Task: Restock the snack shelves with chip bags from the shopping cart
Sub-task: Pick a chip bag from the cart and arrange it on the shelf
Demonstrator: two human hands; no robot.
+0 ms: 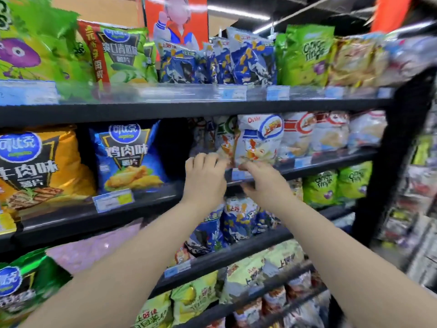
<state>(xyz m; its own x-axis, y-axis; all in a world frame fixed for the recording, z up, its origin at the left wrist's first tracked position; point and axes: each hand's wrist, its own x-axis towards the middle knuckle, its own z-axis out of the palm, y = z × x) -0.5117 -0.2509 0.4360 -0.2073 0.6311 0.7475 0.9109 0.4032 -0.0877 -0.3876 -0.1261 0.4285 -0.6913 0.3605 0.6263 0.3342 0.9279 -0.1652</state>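
Mid-restock. Left hand (204, 176) and right hand (263, 179) both grip the bottom edge of the white chip bag (258, 140), which stands on the middle shelf (326, 165). The dark gap (175, 143) at the bag's 9 o'clock likely still needs filling. The cart is out of view.

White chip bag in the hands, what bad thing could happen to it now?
The white chip bag stands at the shelf edge, and the left hand and right hand grip only its bottom, so it may tip forward and fall. Tight fingers might crush the chips. Pushing it in could knock over the neighbouring bags.
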